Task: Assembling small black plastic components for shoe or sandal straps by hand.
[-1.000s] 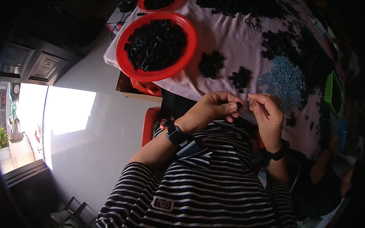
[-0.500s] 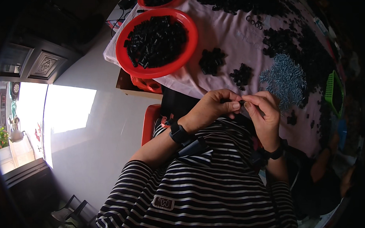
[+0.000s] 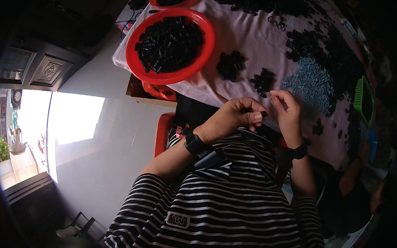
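"One black part (image 3: pixel 264 114): where is it?"

"At the tips of the left hand (image 3: pixel 226 119), pinched between thumb and forefinger, in front of the striped shirt (image 3: pixel 242 197) and close to the near edge of the cloth-covered worktop (image 3: pixel 243 30)."

"And the right hand (image 3: pixel 289 117)?"

"Just beside it, apart from the part. Its thumb and forefinger nearly meet; whether anything sits between them, I cannot tell."

"What lies nearest?"

"A small cluster (image 3: pixel 262 81) of black pieces, just beyond the hands, with a bigger cluster (image 3: pixel 230 67) to its left. Up and right of the right hand is a blue heap (image 3: pixel 310 83) of thin bits."

"Farther out?"

"A red basin (image 3: pixel 209 40) at the left, piled with black pieces, and a second basin (image 3: pixel 194 0) behind it, cut off by the upper edge. A broad black heap (image 3: pixel 264 3) lies along the far side, more black pieces down the right, near a green basket (image 3: pixel 359 101)."

"Off the worktop?"

"A red chair (image 3: pixel 163 132) at the left; at the lower right, another person's arm (image 3: pixel 350 180), dim."
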A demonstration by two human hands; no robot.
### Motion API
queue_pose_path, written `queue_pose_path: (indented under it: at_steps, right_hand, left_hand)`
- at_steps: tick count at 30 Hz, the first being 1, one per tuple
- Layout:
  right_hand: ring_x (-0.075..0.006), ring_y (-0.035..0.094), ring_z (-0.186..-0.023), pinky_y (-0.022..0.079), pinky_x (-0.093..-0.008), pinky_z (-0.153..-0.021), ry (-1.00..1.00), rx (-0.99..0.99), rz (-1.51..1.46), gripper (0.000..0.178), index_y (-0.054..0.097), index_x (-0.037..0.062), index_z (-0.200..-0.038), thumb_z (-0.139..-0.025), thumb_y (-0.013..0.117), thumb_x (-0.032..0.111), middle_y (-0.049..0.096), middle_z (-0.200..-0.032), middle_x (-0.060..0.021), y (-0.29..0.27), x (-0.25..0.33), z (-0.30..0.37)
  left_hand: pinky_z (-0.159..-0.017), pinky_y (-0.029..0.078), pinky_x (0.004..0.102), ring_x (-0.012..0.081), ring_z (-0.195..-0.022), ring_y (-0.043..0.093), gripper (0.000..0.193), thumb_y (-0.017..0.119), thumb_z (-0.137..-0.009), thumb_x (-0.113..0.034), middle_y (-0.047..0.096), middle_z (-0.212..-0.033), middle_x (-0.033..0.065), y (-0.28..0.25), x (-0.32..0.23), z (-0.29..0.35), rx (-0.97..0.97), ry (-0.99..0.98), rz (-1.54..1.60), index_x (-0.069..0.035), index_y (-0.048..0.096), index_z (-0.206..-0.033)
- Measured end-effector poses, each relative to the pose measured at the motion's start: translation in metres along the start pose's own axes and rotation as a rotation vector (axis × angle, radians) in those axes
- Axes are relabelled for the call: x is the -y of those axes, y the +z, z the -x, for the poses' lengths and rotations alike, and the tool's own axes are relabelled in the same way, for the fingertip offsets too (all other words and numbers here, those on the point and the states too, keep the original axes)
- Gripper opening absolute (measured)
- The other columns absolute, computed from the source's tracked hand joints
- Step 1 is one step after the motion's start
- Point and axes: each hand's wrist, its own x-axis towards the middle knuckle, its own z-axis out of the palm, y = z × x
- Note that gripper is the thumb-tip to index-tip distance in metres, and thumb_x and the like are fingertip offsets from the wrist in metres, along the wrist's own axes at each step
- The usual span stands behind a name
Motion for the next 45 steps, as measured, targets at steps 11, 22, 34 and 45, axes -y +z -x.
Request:
queue_pose_path:
  at_steps: [11,22,34,45]
  right_hand:
    - [-0.0242,0.062,-0.09,0.036,-0.0423,-0.091,-0.436,-0.031,0.782,0.013,0.063,0.0114,-0.099,-0.091,0.071,0.019,0.062,-0.089,-0.0046,0.024,-0.019,-0.006]
    - [-0.0184,0.061,-0.072,0.038,-0.0381,-0.085,-0.389,-0.081,0.504,0.015,0.066,0.0081,-0.1,-0.087,0.072,0.004,0.064,-0.077,-0.0022,0.006,0.003,-0.002]
    - [-0.0201,0.06,-0.088,0.045,-0.0334,-0.085,-0.256,-0.031,0.183,0.014,0.073,0.0055,-0.107,-0.094,0.07,0.004,0.07,-0.095,-0.0057,-0.006,0.05,0.014]
    - [-0.0204,0.058,-0.091,0.043,-0.0333,-0.087,-0.274,-0.047,0.155,0.016,0.074,0.0076,-0.108,-0.092,0.072,0.006,0.064,-0.093,-0.0031,0.007,0.048,0.019]
  left_hand:
    - [-0.077,0.054,0.0236,0.0075,-0.085,0.064,0.022,0.068,-0.099,-0.018,0.07,-0.097,0.0006,-0.001,0.0,0.002,0.035,-0.075,-0.03,-0.003,0.067,-0.115]
    - [-0.08,0.055,0.0252,0.009,-0.089,0.065,0.025,0.069,-0.099,-0.023,0.068,-0.098,0.0,-0.002,-0.003,0.003,0.032,-0.064,-0.02,-0.003,0.067,-0.114]
    - [-0.078,0.053,0.0244,0.0087,-0.09,0.063,0.026,0.07,-0.099,-0.023,0.067,-0.1,0.0004,0.003,-0.005,0.004,-0.061,-0.039,0.02,-0.003,0.067,-0.115]
    - [-0.072,0.046,0.0208,0.0034,-0.079,0.056,0.025,0.072,-0.098,-0.024,0.065,-0.089,-0.0042,0.006,-0.009,0.006,-0.123,-0.034,-0.069,-0.003,0.069,-0.111]
